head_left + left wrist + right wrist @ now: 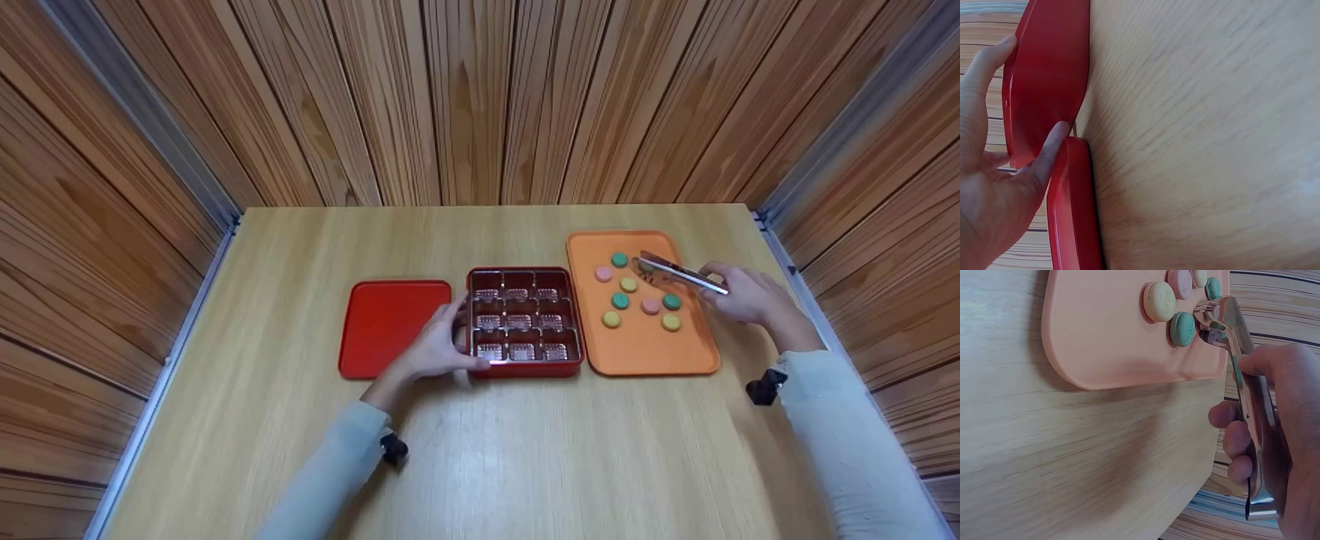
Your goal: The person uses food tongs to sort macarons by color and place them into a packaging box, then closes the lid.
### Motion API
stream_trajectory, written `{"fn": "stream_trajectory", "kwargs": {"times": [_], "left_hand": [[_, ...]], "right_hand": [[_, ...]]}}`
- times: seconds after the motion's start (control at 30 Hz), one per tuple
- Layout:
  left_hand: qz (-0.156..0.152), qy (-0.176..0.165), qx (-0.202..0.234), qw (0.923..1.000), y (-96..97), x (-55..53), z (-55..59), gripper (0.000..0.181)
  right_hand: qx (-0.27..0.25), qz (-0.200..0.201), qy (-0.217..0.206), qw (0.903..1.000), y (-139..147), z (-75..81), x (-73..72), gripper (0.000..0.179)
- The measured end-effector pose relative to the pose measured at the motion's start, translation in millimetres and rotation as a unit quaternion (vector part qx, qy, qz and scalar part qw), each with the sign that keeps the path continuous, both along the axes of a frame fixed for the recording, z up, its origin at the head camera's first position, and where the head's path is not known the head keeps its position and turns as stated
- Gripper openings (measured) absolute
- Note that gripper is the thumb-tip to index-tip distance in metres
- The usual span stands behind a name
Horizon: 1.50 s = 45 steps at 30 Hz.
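My left hand (433,346) rests at the near left corner of a red square box (525,369), thumb along its front rim and fingers at its left wall. Ribbed floors show in the box's dark divided insert. Fairly straight fingers (1053,147) touch the wall in the left wrist view. My right hand (744,294) grips metal tongs (1255,402), thumb on one arm and fingers curled round the other. The tongs' tips are low over an orange tray (645,356) among green, pink and yellow macarons (650,306); I cannot tell whether they hold one.
A red square lid (386,326) lies flat left of the box, close beside my left hand. The tray stands right against the box's right side. Wood-panelled walls (480,105) enclose the table (480,457) at the back and both sides.
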<state>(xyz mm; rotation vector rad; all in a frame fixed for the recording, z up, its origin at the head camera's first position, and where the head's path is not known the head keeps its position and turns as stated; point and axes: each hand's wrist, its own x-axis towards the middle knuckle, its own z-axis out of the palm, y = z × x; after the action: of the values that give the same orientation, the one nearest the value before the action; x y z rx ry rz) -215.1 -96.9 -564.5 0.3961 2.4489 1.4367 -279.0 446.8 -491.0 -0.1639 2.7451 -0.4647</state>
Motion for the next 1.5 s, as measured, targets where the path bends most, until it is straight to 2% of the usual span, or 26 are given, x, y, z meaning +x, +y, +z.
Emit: {"fn": "stream_trajectory", "kwargs": {"times": [0.37,0.63,0.87,1.2,1.5], "left_hand": [[0.003,-0.004,-0.003,1.0,-1.1,0.4,-0.6,0.132],[0.002,-0.006,0.01,0.9999,0.3,0.2,-1.4,0.123],[0.005,-0.008,0.007,0.9999,0.0,1.0,-1.0,0.127],[0.0,-0.006,0.001,1.0,0.6,1.4,-0.6,0.129],[0.004,-0.012,-0.001,0.9999,0.5,0.8,-1.2,0.131]], "right_hand": [[0.006,0.002,0.021,0.9998,-1.4,11.1,-1.5,0.048],[0.008,0.006,0.041,0.9991,-7.5,11.8,0.5,0.048],[0.009,0.015,0.044,0.9989,-16.5,18.6,-0.5,0.05],[0.008,0.043,0.069,0.9967,-34.6,33.7,1.0,0.047],[0.028,0.082,0.099,0.9914,-54.8,48.8,2.4,0.044]]}}
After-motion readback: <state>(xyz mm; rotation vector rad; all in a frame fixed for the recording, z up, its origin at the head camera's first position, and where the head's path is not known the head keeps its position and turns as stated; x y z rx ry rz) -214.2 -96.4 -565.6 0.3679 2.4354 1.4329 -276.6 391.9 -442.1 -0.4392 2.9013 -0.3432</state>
